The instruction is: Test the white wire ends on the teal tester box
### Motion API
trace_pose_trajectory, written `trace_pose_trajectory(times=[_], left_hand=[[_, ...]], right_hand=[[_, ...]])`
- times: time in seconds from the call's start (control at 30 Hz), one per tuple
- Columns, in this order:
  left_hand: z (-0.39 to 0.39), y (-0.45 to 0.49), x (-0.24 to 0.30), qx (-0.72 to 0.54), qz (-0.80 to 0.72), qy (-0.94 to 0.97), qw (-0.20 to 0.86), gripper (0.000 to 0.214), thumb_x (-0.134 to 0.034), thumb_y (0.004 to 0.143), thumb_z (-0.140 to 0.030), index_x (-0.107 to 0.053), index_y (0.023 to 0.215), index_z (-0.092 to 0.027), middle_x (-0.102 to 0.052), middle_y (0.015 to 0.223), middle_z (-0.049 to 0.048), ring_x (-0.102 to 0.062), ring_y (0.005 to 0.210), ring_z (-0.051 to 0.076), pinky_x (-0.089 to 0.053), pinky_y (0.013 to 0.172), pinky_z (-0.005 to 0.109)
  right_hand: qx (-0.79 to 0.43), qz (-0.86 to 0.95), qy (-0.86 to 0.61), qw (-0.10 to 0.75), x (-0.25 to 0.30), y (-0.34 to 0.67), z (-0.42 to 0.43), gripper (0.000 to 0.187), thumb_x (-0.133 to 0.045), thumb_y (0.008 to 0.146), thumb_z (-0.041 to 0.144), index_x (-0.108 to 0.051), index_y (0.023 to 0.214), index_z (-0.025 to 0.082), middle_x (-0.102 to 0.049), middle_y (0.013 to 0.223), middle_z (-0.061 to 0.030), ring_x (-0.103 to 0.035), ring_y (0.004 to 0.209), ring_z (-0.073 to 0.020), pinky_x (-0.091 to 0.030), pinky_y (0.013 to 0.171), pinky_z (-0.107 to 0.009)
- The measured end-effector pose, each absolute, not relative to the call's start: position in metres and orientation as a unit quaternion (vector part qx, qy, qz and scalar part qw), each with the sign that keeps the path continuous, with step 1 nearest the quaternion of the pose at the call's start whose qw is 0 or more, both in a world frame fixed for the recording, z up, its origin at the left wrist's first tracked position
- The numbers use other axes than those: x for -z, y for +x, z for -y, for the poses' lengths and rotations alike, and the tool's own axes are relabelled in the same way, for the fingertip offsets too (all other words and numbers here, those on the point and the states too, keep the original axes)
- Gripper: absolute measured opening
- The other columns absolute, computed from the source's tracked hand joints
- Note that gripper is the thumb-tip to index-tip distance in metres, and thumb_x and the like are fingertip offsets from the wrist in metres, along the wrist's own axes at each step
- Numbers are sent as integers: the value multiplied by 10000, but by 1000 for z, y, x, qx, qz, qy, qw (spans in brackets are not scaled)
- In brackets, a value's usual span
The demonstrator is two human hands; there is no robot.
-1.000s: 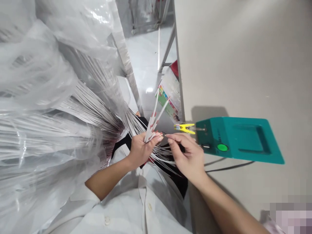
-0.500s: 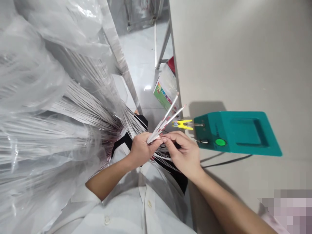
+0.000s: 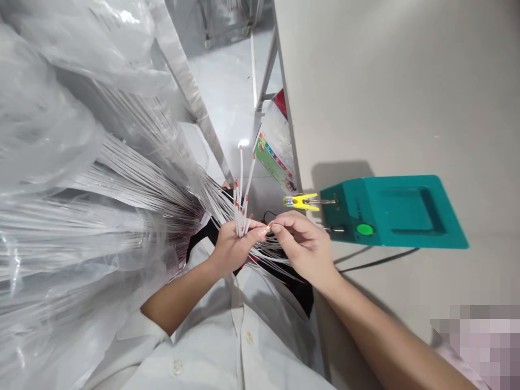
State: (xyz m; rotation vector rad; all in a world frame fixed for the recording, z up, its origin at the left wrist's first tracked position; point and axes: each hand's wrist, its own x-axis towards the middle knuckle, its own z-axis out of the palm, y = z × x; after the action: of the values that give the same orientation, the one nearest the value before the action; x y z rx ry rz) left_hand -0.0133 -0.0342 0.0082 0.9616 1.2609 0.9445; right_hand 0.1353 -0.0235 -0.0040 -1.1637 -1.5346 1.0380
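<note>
1. Nearest: the wearer's pale buttoned shirt point(image 3: 195, 349), sleeve ending near the left elbow; black cloth point(image 3: 304, 300) shows over the lap.
2. Left hand point(image 3: 231, 246): closed around a small bunch of white wires point(image 3: 240, 225). These stand up out of the fist, fanning slightly, reddish marks at their ends; two reach higher than the others. Thumb and forefinger extend toward the right hand.
3. Right hand point(image 3: 306, 244): thumb and forefinger pinched at a small reddish tip point(image 3: 271, 225), just beside the left fingertips. Remaining fingers curled; cannot tell whether they hold anything.
4. Below and between the hands: loose white strands point(image 3: 280, 261) trail across the black cloth.
5. Wearer's left: thick bundles of pale strands point(image 3: 138, 173), partly wrapped in clear plastic point(image 3: 73, 122), converging toward the lap.
6. Wearer's right: pale table point(image 3: 385, 97). On it, near the edge, a teal device point(image 3: 406, 214) with a lit green button point(image 3: 365, 229). A yellow clip point(image 3: 303, 201) sits on a metal rod from its left end, just beyond the right hand; dark cable point(image 3: 379, 261) runs along its near side.
7. Lower right corner: pinkish fabric point(image 3: 450, 357), mostly pixelated.
8. Beyond the hands, low beside the table edge: a printed bag point(image 3: 274, 157), green and white with a colored band.
9. Farthest: glossy tiled floor point(image 3: 223, 81) and a wheeled metal frame point(image 3: 207, 32).
</note>
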Motion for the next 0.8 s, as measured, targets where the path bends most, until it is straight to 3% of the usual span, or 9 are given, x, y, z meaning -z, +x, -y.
trace_pose_trajectory(times=[0.07, 0.2, 0.33, 0.43, 0.63, 0.8], left_hand=[[33, -14, -10, -405, -548, 432, 591, 220, -637, 725, -336, -652, 646, -131, -600, 602, 9, -511, 585, 107, -404, 605, 239], [33, -19, -8, -392, -544, 461, 582, 246, -637, 727, -360, -658, 689, -118, -596, 626, 15, -519, 609, 119, -407, 613, 243], [30, -27, -6, -335, -505, 522, 601, 280, -628, 734, -386, -634, 653, -119, -531, 583, -6, -465, 578, 108, -369, 575, 235], [24, -32, -9, -317, -466, 542, 623, 280, -643, 722, -384, -628, 617, -125, -527, 580, -4, -458, 575, 106, -362, 576, 235], [23, -30, -5, -360, -412, 461, 699, 271, -658, 720, -386, -657, 636, -128, -541, 549, -1, -385, 468, 64, -279, 464, 221], [32, -18, 8, -409, -405, 320, 752, 248, -678, 707, -375, -652, 681, -130, -495, 492, -29, -307, 414, 32, -198, 418, 203]], right_hand=[[-408, 626, -476, 464, 4, 138, 23, 78, -550, 828, 204, -626, 815, 213, -607, 774, -20, -569, 704, -133, -467, 623, -267], [-400, 666, -442, 448, -2, 144, 19, 226, -595, 798, 213, -625, 1020, 235, -611, 991, -56, -603, 821, -153, -503, 702, -296], [-412, 739, -378, 377, -10, 150, 14, 96, -621, 778, 180, -670, 845, 227, -625, 860, -36, -604, 767, -126, -498, 667, -257], [-467, 715, -362, 373, -12, 151, 12, 72, -618, 784, 180, -677, 800, 220, -623, 796, -29, -596, 726, -114, -492, 627, -239], [-616, 536, -383, 432, -7, 143, 16, 40, -693, 721, 254, -693, 721, 214, -592, 773, -25, -581, 695, -113, -494, 601, -243], [-714, 378, -407, 427, -1, 133, 22, 114, -718, 686, 329, -704, 687, 215, -560, 760, 0, -519, 581, -66, -417, 491, -199]])
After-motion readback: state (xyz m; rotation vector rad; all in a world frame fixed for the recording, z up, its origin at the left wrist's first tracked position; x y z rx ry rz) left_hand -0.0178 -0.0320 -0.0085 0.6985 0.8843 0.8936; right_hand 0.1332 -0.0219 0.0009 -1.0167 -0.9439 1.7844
